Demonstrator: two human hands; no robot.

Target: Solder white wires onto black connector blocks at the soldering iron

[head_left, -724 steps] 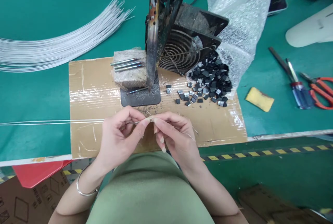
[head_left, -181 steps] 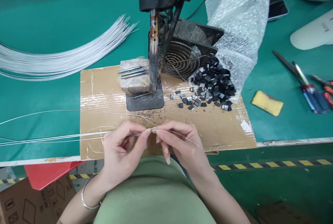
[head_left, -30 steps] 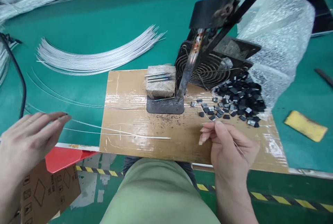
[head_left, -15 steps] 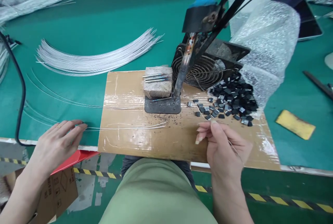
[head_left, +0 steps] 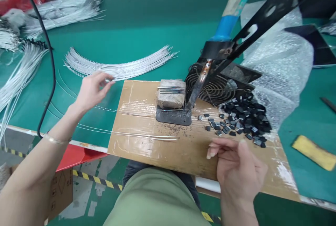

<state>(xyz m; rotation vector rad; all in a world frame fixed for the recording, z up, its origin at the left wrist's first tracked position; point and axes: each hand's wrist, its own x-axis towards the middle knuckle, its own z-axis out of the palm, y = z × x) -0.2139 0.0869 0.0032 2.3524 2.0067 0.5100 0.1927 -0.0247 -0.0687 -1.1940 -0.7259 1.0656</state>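
My left hand (head_left: 96,88) is over the lower edge of a curved bundle of white wires (head_left: 118,67). Its thumb and index finger form a loop with a small gap at the tips, and no wire clearly shows between them. My right hand (head_left: 238,164) is closed in a pinch above the cardboard, just in front of small black connector pieces (head_left: 243,117). A thin solder wire, faint here, rises from its fingertips. Separate thin wires (head_left: 147,135) lie across the cardboard's left half. A soldering iron (head_left: 201,82) slants down to a dark base plate (head_left: 173,116).
Beside the iron tip, a block (head_left: 172,94) carries several metal pins. Behind stand a round-grilled fan (head_left: 210,85) and bubble wrap (head_left: 283,57). A yellow sponge (head_left: 315,153) lies right. A black cable (head_left: 49,50) hangs at left, near more wire bundles (head_left: 63,10).
My left hand has left the loose wires and moved up and right to the white bundle. My right hand stays near the connectors. The whole view has shifted a little.
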